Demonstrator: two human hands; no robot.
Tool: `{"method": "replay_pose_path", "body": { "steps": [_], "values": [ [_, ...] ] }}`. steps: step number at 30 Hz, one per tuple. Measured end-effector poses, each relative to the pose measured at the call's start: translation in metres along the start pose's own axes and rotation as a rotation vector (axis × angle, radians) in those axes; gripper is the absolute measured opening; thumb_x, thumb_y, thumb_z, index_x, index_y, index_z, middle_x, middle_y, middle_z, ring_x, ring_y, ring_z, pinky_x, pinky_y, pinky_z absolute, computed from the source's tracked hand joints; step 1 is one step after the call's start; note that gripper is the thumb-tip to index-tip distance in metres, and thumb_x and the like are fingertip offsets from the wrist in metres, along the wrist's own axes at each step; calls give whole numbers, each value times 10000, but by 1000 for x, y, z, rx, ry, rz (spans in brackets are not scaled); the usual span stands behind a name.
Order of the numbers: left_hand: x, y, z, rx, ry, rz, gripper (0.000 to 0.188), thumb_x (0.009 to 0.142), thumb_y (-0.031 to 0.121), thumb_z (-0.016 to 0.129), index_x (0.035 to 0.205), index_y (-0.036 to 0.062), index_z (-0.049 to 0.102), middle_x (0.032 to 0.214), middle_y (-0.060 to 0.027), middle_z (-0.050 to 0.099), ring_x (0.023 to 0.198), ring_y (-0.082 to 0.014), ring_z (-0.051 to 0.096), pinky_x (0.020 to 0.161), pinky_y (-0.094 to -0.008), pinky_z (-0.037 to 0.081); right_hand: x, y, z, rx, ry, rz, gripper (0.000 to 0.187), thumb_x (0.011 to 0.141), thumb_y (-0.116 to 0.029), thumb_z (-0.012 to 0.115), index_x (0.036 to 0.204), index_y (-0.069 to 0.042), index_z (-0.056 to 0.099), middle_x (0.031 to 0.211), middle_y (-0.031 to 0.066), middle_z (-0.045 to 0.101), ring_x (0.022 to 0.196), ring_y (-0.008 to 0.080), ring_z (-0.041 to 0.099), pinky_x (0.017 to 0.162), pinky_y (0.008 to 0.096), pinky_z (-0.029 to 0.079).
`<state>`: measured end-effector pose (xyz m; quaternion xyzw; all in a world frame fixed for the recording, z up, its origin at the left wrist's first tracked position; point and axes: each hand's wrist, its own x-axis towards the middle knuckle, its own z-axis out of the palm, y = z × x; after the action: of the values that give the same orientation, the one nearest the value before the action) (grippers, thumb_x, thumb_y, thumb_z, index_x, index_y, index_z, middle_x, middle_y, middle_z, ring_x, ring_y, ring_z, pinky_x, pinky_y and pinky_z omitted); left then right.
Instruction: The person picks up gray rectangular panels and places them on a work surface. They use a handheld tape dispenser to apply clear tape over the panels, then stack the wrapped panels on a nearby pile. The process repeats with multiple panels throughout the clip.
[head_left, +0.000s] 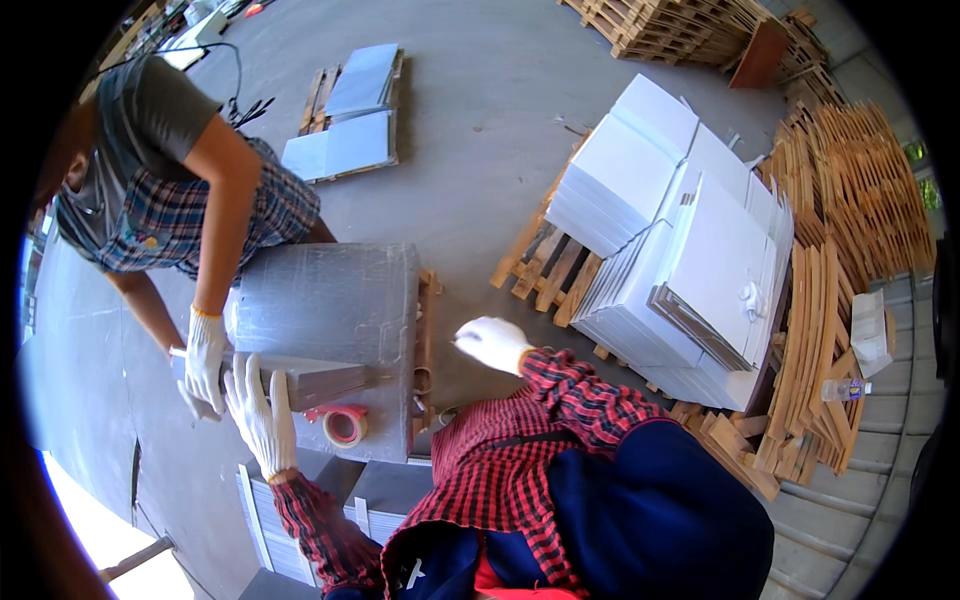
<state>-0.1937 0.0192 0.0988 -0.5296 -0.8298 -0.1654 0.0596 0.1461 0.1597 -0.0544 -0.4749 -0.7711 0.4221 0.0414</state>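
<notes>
My left hand [262,420], in a white knit glove, reaches to the near left end of a short stack of grey panels [318,384]. Its fingers are stretched and apart, the tips at the stack's edge. Across from me, a co-worker's gloved hand [207,352] rests at the same end. The stack lies on a worktop covered in clear film [330,300]. A roll of tape [345,426] with a red dispenser sits beside it. My right hand [492,343], also gloved, hovers right of the worktop, fingers drawn together, with nothing visible in them.
A pallet of white panel stacks [640,180] stands to the right, by wooden slats [810,340] and a plastic bottle [845,390]. Further off is a low pallet with bluish panels [360,140]. Dark-topped bundles [395,490] stand near my left side.
</notes>
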Motion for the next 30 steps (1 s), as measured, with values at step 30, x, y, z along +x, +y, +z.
{"method": "replay_pose_path", "body": {
  "steps": [30],
  "values": [
    [-98, 610, 271, -891, -1254, 233, 680, 877, 340, 711, 1385, -60, 500, 1083, -158, 702, 1021, -207, 656, 934, -317, 490, -272, 435, -231, -496, 1472, 881, 388, 859, -322, 653, 1196, -134, 620, 1370, 94, 565, 1353, 332, 436, 1090, 485, 371]
  ]
}}
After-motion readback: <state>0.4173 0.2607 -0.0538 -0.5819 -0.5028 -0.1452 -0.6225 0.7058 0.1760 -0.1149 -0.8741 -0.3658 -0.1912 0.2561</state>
